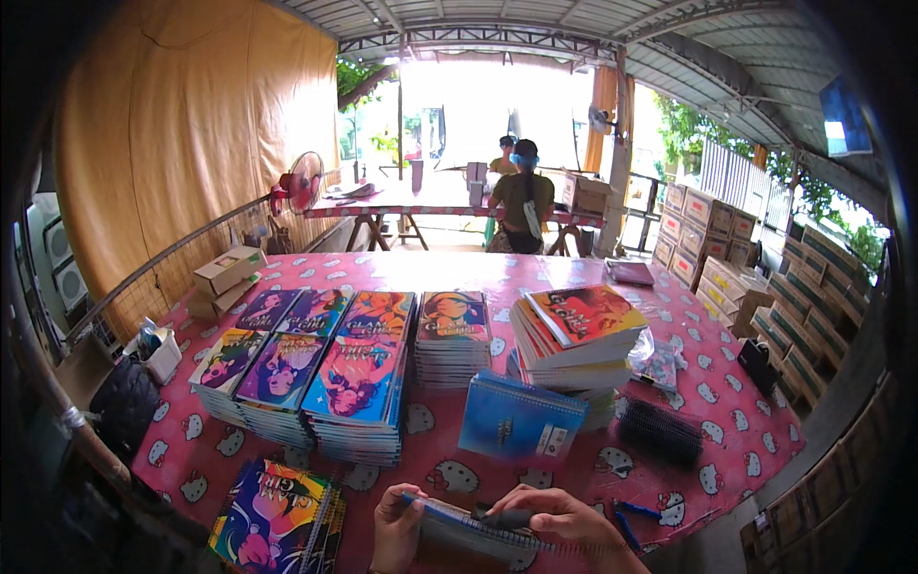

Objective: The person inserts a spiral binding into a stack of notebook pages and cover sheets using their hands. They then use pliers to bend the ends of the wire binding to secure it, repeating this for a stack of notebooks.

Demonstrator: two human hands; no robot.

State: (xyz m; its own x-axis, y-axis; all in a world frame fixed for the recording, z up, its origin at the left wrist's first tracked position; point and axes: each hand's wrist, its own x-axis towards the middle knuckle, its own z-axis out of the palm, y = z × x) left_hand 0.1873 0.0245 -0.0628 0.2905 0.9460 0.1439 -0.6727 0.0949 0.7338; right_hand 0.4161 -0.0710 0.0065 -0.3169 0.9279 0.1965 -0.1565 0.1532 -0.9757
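Observation:
A spiral notebook lies close in front of me, its wire coil along the far edge. My left hand grips its left end near a blue corner, thumb and fingers pinched. At the coil's middle, my right hand is closed on a small dark object; its kind is not clear. Just beyond is a blue spiral notebook, lying tilted against a pile. To the left, colourful spiral notebooks lie near the table's front edge. Slim blue items lie right of my right hand.
Stacks of illustrated notebooks fill the table's left middle. A tall pile of unbound-looking books and a heap of black coils stand right. Two people are at a far table. Cartons line the right side.

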